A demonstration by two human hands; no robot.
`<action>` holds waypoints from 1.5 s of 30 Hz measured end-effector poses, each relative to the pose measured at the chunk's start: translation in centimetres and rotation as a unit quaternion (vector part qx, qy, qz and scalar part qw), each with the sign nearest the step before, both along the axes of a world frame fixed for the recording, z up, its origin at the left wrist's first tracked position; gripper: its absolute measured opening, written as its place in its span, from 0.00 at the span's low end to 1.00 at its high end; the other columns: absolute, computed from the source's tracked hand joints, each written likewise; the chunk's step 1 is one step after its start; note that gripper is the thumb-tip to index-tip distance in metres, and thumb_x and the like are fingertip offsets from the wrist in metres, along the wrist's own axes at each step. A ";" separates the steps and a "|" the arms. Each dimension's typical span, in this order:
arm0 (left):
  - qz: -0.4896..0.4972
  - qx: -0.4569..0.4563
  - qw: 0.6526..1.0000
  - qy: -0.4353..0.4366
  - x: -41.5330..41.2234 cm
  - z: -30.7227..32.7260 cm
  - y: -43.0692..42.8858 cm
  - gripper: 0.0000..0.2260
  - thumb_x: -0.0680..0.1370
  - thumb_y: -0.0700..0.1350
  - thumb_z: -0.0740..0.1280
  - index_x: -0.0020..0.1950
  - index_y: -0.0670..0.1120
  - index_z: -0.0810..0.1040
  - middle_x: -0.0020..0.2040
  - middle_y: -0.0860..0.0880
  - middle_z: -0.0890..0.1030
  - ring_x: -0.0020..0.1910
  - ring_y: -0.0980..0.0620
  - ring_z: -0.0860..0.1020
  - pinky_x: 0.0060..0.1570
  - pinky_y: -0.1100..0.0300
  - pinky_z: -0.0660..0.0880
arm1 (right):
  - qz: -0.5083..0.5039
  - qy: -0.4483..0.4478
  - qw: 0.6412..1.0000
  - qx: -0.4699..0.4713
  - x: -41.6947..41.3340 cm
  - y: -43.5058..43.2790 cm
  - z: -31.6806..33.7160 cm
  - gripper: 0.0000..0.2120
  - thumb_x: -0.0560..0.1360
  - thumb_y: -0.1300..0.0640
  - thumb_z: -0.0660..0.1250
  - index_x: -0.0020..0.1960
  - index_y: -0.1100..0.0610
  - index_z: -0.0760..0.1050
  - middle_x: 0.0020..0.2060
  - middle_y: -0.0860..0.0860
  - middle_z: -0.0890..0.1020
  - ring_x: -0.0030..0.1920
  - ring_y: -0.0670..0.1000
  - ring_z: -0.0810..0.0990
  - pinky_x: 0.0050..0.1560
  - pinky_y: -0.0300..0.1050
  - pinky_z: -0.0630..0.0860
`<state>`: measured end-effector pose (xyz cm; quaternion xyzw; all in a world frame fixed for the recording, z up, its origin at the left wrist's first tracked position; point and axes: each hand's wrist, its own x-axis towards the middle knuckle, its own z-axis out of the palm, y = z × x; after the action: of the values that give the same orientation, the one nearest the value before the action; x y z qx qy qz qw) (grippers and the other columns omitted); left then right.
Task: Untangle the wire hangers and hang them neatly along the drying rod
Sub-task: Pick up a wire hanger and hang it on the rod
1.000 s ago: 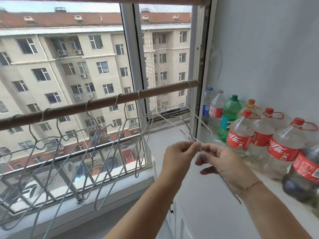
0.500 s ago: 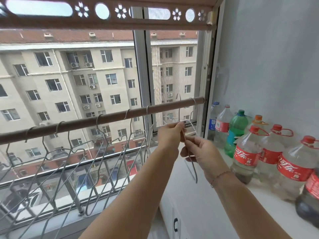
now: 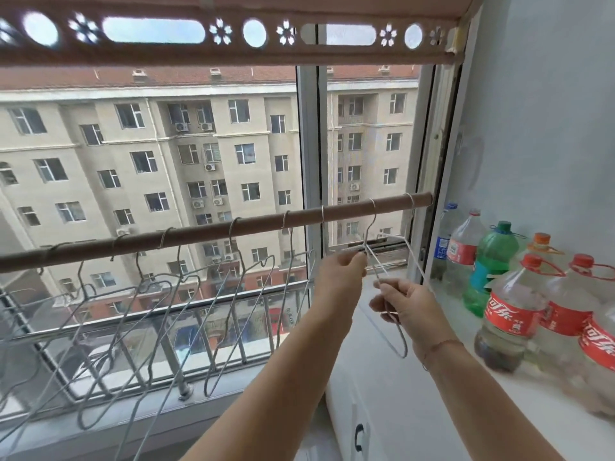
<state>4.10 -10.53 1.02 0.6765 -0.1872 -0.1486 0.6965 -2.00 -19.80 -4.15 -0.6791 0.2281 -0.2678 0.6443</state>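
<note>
Along the wall edge of the white ledge [image 3: 382, 377] plastic bottles are standing in a file. At the far corner by the window is a clear bottle with a blue label [image 3: 443, 242], and just beside it a clear bottle with a red label [image 3: 462, 252]. Next come a green bottle [image 3: 491, 257] with a green cap and an orange-capped bottle [image 3: 543, 240], partly hidden. Large red-labelled cola bottles [image 3: 511, 316] are crowding together toward the near edge. The first of these is holding a dark brown layer at its bottom under paler liquid; what the others are holding I cannot tell. Over by the window, the drying rod [image 3: 199, 231] is sloping up from the left to the frame, and a row of wire hangers [image 3: 235, 227] is hanging from it by the hooks, their bodies overlapping in front of the outside railing [image 3: 216, 307]. Near the rod's right end one wire hanger [image 3: 373, 266] is hooking over the rod. The left hand [image 3: 342, 271] is pinching its neck below the rod, and the right hand [image 3: 406, 304], lower, is curling its fingers round the wire, whose loop is dangling below the palm. An end hanger [image 3: 412, 199] is hanging between the hands and the bottles. A brown blind [image 3: 233, 56] with flower cutouts is hanging across the window top.
</note>
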 end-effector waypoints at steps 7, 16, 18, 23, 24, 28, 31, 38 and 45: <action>0.123 -0.062 0.972 -0.191 0.5 -0.3 7.9 0.07 0.77 0.44 0.66 0.53 0.52 0.81 0.46 0.55 0.84 0.48 0.60 0.81 0.49 0.68 0.76 | -0.117 -0.083 0.959 -0.245 -2.1 4.7 1.8 0.13 0.75 0.61 0.64 0.59 0.55 0.73 0.52 0.48 0.75 0.53 0.43 0.76 0.56 0.31 0.72; 0.133 0.117 0.974 -0.143 3.5 -2.5 9.7 0.12 0.78 0.45 0.64 0.59 0.43 0.79 0.51 0.49 0.82 0.49 0.53 0.79 0.50 0.62 0.74 | 0.084 -0.007 0.984 -0.158 1.4 13.1 -0.1 0.18 0.73 0.57 0.68 0.60 0.48 0.68 0.51 0.47 0.76 0.51 0.42 0.75 0.46 0.23 0.69; 0.100 0.134 0.980 -0.110 3.5 -2.4 9.4 0.08 0.77 0.46 0.65 0.51 0.46 0.82 0.47 0.46 0.84 0.47 0.49 0.82 0.52 0.53 0.78 | 0.082 0.001 0.988 -0.134 1.9 13.5 -0.9 0.18 0.73 0.58 0.68 0.57 0.46 0.66 0.45 0.45 0.77 0.46 0.41 0.76 0.40 0.22 0.70; 0.063 0.072 0.995 -0.011 3.6 -2.0 9.1 0.10 0.75 0.41 0.69 0.34 0.46 0.82 0.36 0.42 0.83 0.34 0.48 0.80 0.42 0.54 0.80 | 0.039 -0.019 0.991 -0.125 2.7 13.4 -0.7 0.17 0.76 0.60 0.64 0.64 0.51 0.70 0.47 0.45 0.82 0.48 0.42 0.80 0.48 0.32 0.76; 0.067 0.058 0.996 -0.003 3.8 -1.8 8.9 0.12 0.74 0.40 0.69 0.31 0.47 0.82 0.34 0.44 0.83 0.33 0.49 0.80 0.41 0.55 0.80 | 0.037 -0.031 0.991 -0.124 2.9 13.3 -0.3 0.17 0.76 0.60 0.64 0.64 0.51 0.71 0.47 0.46 0.82 0.49 0.43 0.80 0.50 0.33 0.76; 0.088 0.029 0.995 0.018 5.5 -1.0 7.9 0.17 0.75 0.39 0.68 0.26 0.49 0.81 0.26 0.51 0.82 0.27 0.54 0.80 0.40 0.55 0.81 | 0.037 -0.050 0.993 -0.105 4.2 12.6 1.5 0.17 0.75 0.63 0.64 0.63 0.54 0.73 0.48 0.52 0.83 0.50 0.48 0.81 0.55 0.45 0.78; 0.105 0.021 0.994 0.036 6.2 -1.3 7.2 0.12 0.75 0.38 0.68 0.32 0.49 0.80 0.27 0.51 0.82 0.27 0.54 0.80 0.39 0.56 0.82 | 0.038 -0.040 0.995 -0.081 5.1 12.4 1.6 0.16 0.75 0.63 0.64 0.62 0.55 0.73 0.49 0.54 0.83 0.50 0.51 0.81 0.57 0.49 0.78; 0.103 0.018 0.990 0.096 4.8 -6.8 8.6 0.09 0.76 0.37 0.65 0.38 0.46 0.81 0.34 0.47 0.82 0.31 0.52 0.80 0.40 0.57 0.79 | 0.091 0.019 0.993 -0.067 2.8 13.7 -3.3 0.16 0.78 0.58 0.61 0.65 0.50 0.69 0.55 0.47 0.80 0.56 0.44 0.78 0.61 0.43 0.75; 0.067 0.072 0.987 0.129 2.7 -14.2 11.8 0.07 0.76 0.34 0.64 0.50 0.39 0.81 0.33 0.48 0.79 0.32 0.53 0.75 0.32 0.66 0.73 | 0.096 0.109 0.986 -0.079 0.0 13.1 -10.1 0.12 0.79 0.57 0.57 0.62 0.52 0.70 0.60 0.50 0.75 0.59 0.45 0.74 0.63 0.40 0.69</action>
<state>6.79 1.30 -13.17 0.7109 -0.0387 -0.2002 0.6731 -1.96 -6.71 -14.28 -0.7719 0.2086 -0.1464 0.5824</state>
